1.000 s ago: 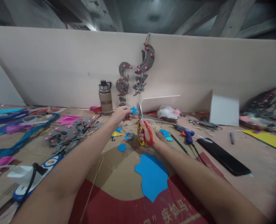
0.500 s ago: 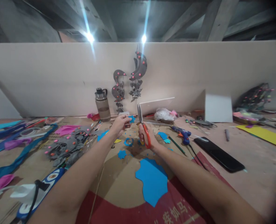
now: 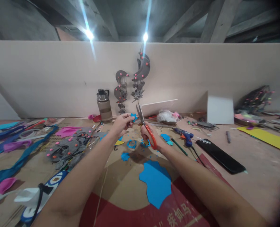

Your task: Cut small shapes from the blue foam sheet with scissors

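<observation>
Between the thumb and fingers of my left hand (image 3: 122,124) is a small blue foam cutout (image 3: 133,117) with a scalloped edge. My right hand (image 3: 151,136) grips orange-handled scissors (image 3: 140,114), their blades pointing up and slightly parted just right of the cutout. Blades and cutout look apart. Beneath my hands, a blue ring-shaped offcut (image 3: 131,144) and another small blue cutout (image 3: 125,156) lie on the cardboard (image 3: 116,176). Nearer to me rests a large blue foam sheet (image 3: 156,183) with a wavy cut edge.
A glue gun (image 3: 186,135), a green pencil (image 3: 179,146) and a black phone (image 3: 220,156) lie to the right. Grey foam pieces with pink dots (image 3: 69,146) are heaped at left. A water bottle (image 3: 104,107) stands by the wall, where grey moon-shaped hangings (image 3: 142,71) hang.
The scissors' blades have spread apart and tilted left. The small blue cutout has turned slightly in my left hand, which stays nearly in place. The view has shifted a little.
</observation>
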{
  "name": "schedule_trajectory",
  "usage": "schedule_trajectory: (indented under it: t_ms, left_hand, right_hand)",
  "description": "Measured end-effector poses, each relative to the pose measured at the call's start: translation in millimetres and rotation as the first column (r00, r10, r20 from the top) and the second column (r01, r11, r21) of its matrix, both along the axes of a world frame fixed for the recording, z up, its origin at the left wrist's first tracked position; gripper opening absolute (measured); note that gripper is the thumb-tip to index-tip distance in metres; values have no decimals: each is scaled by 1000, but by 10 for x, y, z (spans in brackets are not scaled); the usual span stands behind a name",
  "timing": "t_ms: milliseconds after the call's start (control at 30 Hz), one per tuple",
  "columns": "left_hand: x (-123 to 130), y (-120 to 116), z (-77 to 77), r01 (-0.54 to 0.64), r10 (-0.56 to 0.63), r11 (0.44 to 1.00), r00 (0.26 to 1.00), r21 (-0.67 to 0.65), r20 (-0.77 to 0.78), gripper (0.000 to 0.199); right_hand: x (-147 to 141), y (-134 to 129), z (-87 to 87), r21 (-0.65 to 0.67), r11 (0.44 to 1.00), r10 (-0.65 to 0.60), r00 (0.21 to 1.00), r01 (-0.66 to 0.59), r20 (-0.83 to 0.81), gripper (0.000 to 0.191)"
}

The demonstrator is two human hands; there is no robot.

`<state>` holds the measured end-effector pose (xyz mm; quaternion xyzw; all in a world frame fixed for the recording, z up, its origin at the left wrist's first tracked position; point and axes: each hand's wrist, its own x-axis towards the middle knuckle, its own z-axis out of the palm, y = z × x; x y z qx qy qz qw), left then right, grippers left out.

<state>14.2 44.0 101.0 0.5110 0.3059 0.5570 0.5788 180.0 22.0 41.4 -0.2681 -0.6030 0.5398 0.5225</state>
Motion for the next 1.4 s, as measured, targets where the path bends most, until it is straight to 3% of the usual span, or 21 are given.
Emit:
schedule_trajectory:
  t_ms: [167,400,567,767,900,1167,1400]
  left_hand:
    - [-18,-50,74,15,-15,1000,1000,-9,-26,29]
    - [5,-88,114,4,-3,1000,999,11,-47,24]
    - [-7,-74,117,-42,42,999,999,0,-15,16]
    - [-8,-50,117,-35,35,999,999,-15,-10,2]
    - [9,-57,123,-1,1,1000,1000,-19,-13,6]
    - [11,-47,63,9,-12,998,998,-59,-63,3]
    - [26,54,-150,-127,111,990,971,-65,-210,7]
  right_hand:
    - [-21,-62,42,-74,995,60,997,-63,-45,41]
    - [-31,-137,119,-65,995,77,996,-80,-47,43]
    - [-50,-123,77,-84,991,100,993,-105,-65,44]
    - [-82,-93,42,-103,994,22,993,-34,-116,47]
    - [-72,-65,45,-158,987,-41,987,16,-157,48]
    - [-56,71,-213,-208,969,-179,960,135,-214,46]
    - [-19,134,-338,-263,957,-205,928,124,-310,44]
